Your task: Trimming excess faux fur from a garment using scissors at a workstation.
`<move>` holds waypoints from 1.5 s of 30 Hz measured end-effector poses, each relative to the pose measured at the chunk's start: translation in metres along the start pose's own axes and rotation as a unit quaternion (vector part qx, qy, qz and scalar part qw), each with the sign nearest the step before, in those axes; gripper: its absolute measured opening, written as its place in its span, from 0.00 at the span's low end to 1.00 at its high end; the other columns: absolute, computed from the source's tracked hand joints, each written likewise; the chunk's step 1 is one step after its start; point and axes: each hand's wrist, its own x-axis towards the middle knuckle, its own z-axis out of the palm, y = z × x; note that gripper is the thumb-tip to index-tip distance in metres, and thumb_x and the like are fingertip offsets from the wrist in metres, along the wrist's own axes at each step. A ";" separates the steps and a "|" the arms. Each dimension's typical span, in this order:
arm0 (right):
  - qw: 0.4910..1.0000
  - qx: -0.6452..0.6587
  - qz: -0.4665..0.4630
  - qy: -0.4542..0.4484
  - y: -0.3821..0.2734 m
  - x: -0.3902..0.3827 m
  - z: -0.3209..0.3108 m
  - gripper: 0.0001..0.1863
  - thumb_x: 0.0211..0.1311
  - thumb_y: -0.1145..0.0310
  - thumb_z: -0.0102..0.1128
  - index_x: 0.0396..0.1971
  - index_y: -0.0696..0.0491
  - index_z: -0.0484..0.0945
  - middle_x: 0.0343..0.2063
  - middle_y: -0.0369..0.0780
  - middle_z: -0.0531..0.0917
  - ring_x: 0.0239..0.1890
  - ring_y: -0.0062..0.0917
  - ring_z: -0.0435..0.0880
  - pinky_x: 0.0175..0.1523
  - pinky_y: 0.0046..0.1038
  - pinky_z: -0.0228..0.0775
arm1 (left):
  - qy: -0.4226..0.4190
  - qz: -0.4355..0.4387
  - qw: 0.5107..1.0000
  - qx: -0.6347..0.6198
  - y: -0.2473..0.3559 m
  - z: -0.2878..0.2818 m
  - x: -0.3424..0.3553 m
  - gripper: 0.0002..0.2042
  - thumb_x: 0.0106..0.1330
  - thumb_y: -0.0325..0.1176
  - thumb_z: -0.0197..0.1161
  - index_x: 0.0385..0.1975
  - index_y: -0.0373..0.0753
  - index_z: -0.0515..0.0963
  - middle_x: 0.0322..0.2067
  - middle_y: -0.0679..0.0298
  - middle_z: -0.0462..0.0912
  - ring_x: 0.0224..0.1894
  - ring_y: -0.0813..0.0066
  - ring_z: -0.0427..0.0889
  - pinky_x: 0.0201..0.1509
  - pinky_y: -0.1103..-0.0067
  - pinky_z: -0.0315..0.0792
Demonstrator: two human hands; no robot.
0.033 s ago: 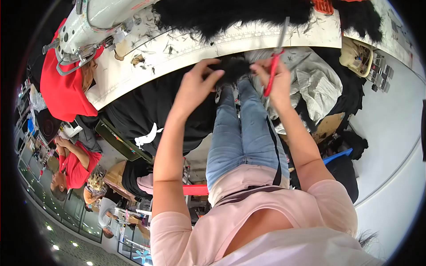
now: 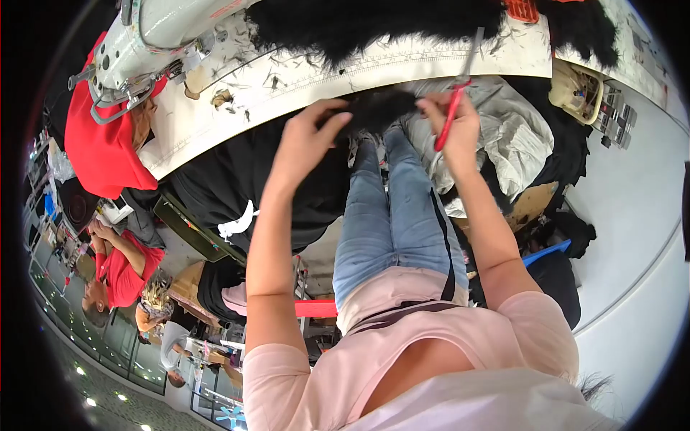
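While flanked by both hands, black furry piece (image 2: 384, 109): hangs just off the near edge of the worktop (image 2: 188, 136), about midway along, blurred in outline.
Left hand (image 2: 303, 144): reaches to the left end of the furry piece, with thumb and forefinger narrowly parted; cannot tell whether pinched on the fur.
Right hand (image 2: 458, 133): closed around red-handled scissors (image 2: 447, 128), with the thumb at the right end of the furry piece.
Scissor blades (image 2: 472, 57): point across the near edge, over the right part of the worktop.
Dark tufts (image 2: 273, 81): lie scattered on the worktop.
Large black fur (image 2: 374, 27): lies along the far edge.
Sewing machine (image 2: 169, 25): stands at the left end.
Red cloth (image 2: 97, 151): hangs by the left near corner.
Silvery cloth (image 2: 525, 133): lies crumpled below the near edge, toward the right corner.
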 end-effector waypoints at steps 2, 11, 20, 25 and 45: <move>0.999 -0.007 -0.025 0.040 0.010 0.018 -0.020 0.10 0.51 0.75 0.68 0.32 0.60 0.77 0.24 0.38 0.81 0.20 0.14 0.74 0.25 0.16 0.64 | 0.020 0.004 0.994 0.108 -0.001 -0.026 -0.002 0.11 0.60 0.34 0.64 0.38 0.33 0.80 0.30 0.58 0.83 0.31 0.76 0.80 0.35 0.82 0.73; 0.979 -0.082 -0.122 0.141 0.028 0.067 -0.026 0.10 0.52 0.78 0.67 0.32 0.61 0.74 0.27 0.38 0.82 0.24 0.15 0.76 0.31 0.17 0.69 | 0.099 0.066 0.972 0.201 0.001 -0.044 -0.001 0.10 0.58 0.32 0.66 0.34 0.31 0.80 0.31 0.56 0.83 0.32 0.65 0.81 0.40 0.78 0.72; 0.974 -0.122 -0.142 0.129 0.029 0.070 -0.017 0.10 0.53 0.80 0.63 0.36 0.59 0.77 0.29 0.34 0.82 0.30 0.14 0.77 0.38 0.17 0.69 | 0.139 0.109 0.951 0.253 -0.024 -0.052 -0.001 0.10 0.56 0.30 0.64 0.34 0.32 0.80 0.33 0.51 0.82 0.38 0.53 0.80 0.43 0.71 0.72; 0.975 -0.085 -0.172 0.112 0.033 0.072 -0.023 0.07 0.56 0.80 0.62 0.34 0.61 0.77 0.28 0.34 0.81 0.28 0.12 0.75 0.35 0.15 0.67 | 0.192 0.145 0.938 0.248 -0.029 -0.042 0.001 0.08 0.57 0.29 0.63 0.34 0.34 0.80 0.32 0.51 0.81 0.37 0.52 0.79 0.41 0.68 0.72; 0.961 -0.182 -0.168 0.120 0.029 0.072 -0.021 0.08 0.56 0.74 0.66 0.33 0.60 0.77 0.25 0.33 0.80 0.24 0.12 0.73 0.32 0.14 0.65 | 0.263 0.107 0.926 0.249 -0.032 -0.052 0.005 0.07 0.56 0.28 0.62 0.32 0.33 0.81 0.30 0.53 0.80 0.33 0.53 0.79 0.39 0.69 0.72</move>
